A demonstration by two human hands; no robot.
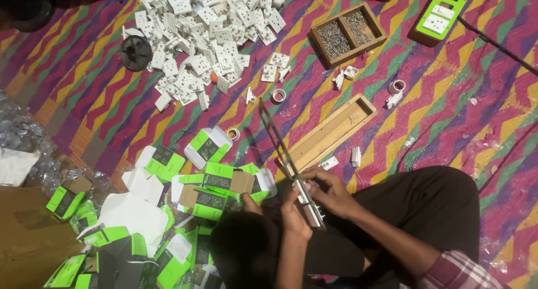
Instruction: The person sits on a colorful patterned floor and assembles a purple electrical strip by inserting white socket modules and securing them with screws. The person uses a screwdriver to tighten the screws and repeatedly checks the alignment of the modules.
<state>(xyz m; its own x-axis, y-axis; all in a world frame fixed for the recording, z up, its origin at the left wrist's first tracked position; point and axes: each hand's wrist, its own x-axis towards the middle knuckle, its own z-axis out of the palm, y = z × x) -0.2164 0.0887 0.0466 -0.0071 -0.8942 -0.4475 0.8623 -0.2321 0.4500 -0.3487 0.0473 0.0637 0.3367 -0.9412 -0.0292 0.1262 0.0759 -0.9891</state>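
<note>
Low in the middle of the frame, the left hand and the right hand both grip a long, thin, shiny metal strip that slants up toward the middle. It lies over a bright zigzag striped mat. A big pile of small white plastic plug sockets sits at the upper left, a wooden box of screws at the top, and green and white cardboard boxes at the lower left.

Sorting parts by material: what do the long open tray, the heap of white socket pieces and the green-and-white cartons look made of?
Long open tray: looks like pale bare wood, matt, faint grain. Heap of white socket pieces: probably moulded plastic, smooth, uniform white. Green-and-white cartons: likely printed cardboard, folded flaps, brown inside.
</note>
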